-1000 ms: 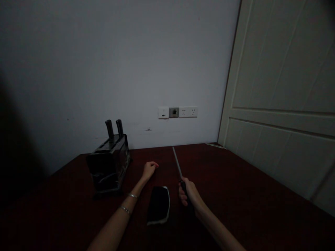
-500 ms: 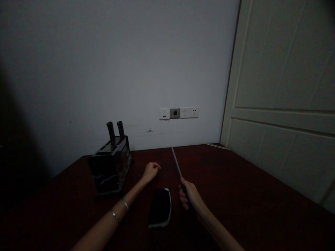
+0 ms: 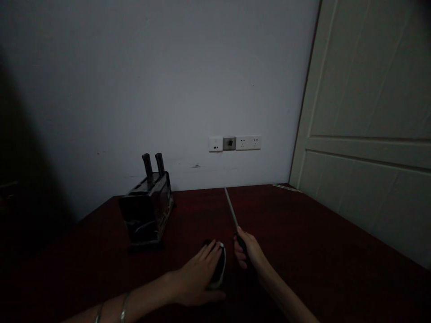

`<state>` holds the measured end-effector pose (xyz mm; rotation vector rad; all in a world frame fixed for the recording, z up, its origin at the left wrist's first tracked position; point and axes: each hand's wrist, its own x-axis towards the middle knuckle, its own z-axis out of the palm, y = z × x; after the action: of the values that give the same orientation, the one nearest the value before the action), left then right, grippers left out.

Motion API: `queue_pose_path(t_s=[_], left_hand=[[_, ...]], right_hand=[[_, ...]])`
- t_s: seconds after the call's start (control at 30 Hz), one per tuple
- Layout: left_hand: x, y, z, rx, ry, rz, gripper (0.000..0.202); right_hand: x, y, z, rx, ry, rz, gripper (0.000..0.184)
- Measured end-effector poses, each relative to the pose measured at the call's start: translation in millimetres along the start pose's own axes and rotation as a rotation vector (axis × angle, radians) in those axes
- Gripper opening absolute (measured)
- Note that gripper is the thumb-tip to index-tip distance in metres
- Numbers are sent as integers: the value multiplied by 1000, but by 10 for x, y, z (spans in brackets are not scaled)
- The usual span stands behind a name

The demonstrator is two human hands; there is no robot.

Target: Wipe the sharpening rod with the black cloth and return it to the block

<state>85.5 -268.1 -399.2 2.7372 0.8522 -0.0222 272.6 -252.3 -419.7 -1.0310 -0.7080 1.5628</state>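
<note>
My right hand is closed round the dark handle of a honing steel, whose thin grey rod points up and away over the table. My left hand lies flat with its fingers stretched out on top of a broad dark cleaver blade with a pale edge, which rests on the dark red table. The hand covers most of the blade. A black knife block with two dark handles sticking up stands to the left, beyond my left hand.
A pale wall with a row of sockets rises behind the table. A white panelled door runs along the table's right side. The room is dim, and the far left is in deep shadow.
My left hand has pulled back from the table's middle and come down flat on the cleaver blade. The right hand still holds the steel, almost unmoved.
</note>
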Motion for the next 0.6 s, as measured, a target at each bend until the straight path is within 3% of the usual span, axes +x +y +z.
queue_pose_path(t_s=[0.1,0.37,0.47,0.6], left_hand=[[11,-10,75,11,-21,-12,78],[14,-114,287,-131,131,-68,58],[43,-126,305,-388,266,-172,55],[135,-204,225,-979,526,-535,60]], right_hand=[[1,-1,0,21,-23,-11,40],[-35,-34,22,37,-24,-4,36],[-41,-42,22,27,-36,-8,37],[-40,-47,20,24,-27,34,35]])
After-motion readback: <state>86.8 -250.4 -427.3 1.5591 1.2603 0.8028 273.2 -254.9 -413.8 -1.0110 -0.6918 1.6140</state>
